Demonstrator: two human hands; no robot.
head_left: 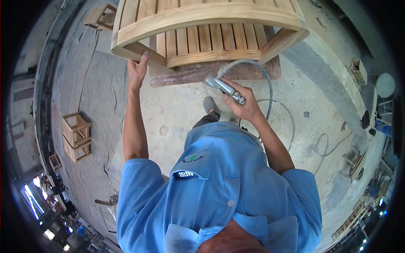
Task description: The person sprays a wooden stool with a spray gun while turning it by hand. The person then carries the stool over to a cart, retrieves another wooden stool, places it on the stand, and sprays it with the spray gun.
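We see the right hand (244,101) wrapped around a metal hand tool (230,90), its long axis slanting forward-left, its grip partly hidden. Well apart, the left hand (137,72) touches the slatted wooden piece (206,19) ahead at its left end; we cannot tell its closure. The piece lies lengthwise left-right, far side cut off.

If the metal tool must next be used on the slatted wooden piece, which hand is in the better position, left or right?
Right, I think: the right hand holds the metal tool near the slatted wooden piece. The left hand touches the same piece, perhaps steadying it, so it seems less free.
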